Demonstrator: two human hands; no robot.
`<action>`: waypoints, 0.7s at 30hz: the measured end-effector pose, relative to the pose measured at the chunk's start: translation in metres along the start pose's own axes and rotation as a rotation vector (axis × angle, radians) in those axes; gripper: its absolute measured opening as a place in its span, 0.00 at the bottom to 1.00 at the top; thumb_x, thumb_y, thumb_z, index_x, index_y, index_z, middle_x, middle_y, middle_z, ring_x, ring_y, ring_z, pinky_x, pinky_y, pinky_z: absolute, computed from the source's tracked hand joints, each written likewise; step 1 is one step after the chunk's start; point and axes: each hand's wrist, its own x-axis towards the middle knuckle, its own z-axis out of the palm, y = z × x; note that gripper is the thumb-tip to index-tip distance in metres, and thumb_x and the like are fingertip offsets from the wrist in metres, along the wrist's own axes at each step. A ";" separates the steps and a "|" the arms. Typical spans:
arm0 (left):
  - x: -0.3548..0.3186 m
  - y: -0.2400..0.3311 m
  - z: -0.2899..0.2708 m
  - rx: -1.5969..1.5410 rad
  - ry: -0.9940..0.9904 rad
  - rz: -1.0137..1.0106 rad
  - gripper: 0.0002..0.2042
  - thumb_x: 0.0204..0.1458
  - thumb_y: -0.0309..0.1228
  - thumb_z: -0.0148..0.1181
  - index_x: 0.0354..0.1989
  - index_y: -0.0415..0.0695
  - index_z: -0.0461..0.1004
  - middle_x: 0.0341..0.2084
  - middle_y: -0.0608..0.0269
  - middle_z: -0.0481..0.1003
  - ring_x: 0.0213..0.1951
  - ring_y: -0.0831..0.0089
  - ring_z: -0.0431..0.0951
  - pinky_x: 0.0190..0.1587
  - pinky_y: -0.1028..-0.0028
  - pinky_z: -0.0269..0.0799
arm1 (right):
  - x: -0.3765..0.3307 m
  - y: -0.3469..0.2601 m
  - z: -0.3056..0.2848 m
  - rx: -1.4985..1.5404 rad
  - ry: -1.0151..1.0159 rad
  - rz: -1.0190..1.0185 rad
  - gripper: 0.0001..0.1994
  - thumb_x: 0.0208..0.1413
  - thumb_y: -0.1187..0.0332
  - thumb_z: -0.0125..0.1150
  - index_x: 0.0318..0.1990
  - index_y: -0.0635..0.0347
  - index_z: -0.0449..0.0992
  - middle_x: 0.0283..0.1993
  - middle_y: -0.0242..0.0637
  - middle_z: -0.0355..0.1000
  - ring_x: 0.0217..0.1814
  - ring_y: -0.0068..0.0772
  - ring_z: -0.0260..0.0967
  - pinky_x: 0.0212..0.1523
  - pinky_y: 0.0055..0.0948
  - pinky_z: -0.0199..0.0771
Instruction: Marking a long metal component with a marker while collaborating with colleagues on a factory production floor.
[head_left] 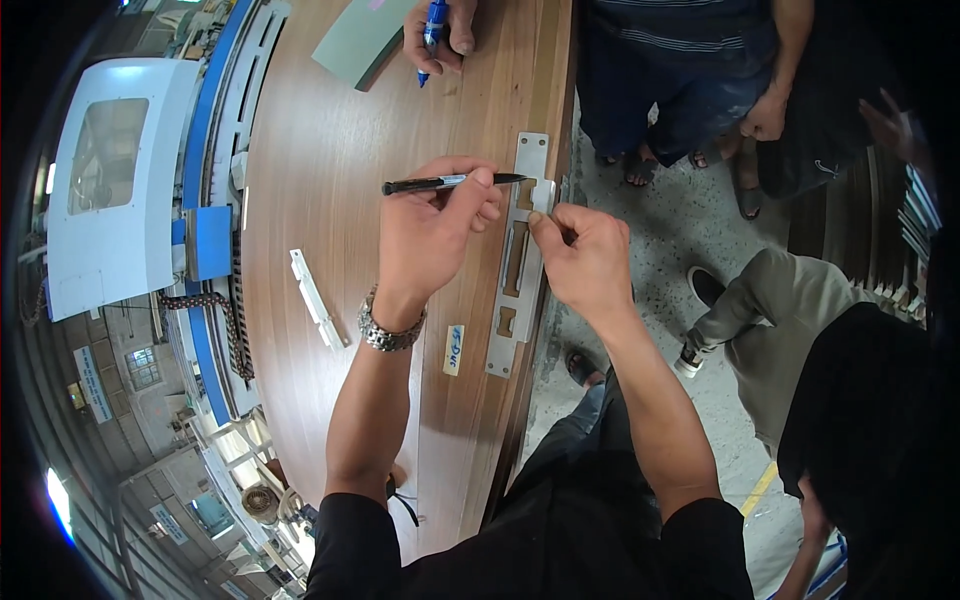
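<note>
A long metal lock strike plate (524, 240) with several cutouts lies along the right edge of a wood-grain panel (330, 160). My left hand (432, 225), a metal watch (392, 322) on its wrist, is closed around a black pen (425, 185). The pen lies nearly level, its tip at the plate's upper cutout. With thumb and bent fingers, my right hand (583, 255) grips the plate's right edge, just below that tip. Left of my forearm a second, slimmer white metal plate (316, 300) rests on the panel. A yellow label with handwriting (453, 350) sits beside the plate's lower end.
At the top, another person's hand (440, 30) holds a blue marker (433, 38) beside a grey-green block (360, 45). Several people stand on the speckled floor (650, 330) at the right. A white and blue machine (125, 180) borders the panel on the left.
</note>
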 end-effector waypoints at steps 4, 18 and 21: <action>0.002 -0.003 0.001 0.001 -0.005 -0.025 0.10 0.65 0.29 0.64 0.47 0.34 0.81 0.31 0.62 0.83 0.31 0.80 0.81 0.34 0.79 0.76 | 0.000 -0.003 -0.002 0.006 -0.024 0.029 0.18 0.61 0.68 0.67 0.23 0.69 0.70 0.15 0.42 0.57 0.19 0.27 0.50 0.22 0.37 0.55; -0.001 0.018 0.015 0.477 -0.008 0.264 0.07 0.63 0.26 0.65 0.44 0.35 0.84 0.30 0.69 0.82 0.31 0.85 0.76 0.34 0.81 0.71 | -0.001 -0.004 -0.001 0.022 -0.019 0.038 0.19 0.61 0.67 0.68 0.23 0.69 0.70 0.15 0.41 0.56 0.20 0.25 0.49 0.22 0.37 0.55; 0.001 0.020 0.020 0.463 0.018 0.298 0.05 0.57 0.27 0.68 0.37 0.38 0.84 0.24 0.56 0.81 0.20 0.68 0.74 0.27 0.73 0.71 | -0.001 -0.004 -0.003 0.023 -0.019 0.042 0.18 0.61 0.67 0.68 0.23 0.69 0.70 0.15 0.41 0.56 0.20 0.26 0.50 0.22 0.37 0.55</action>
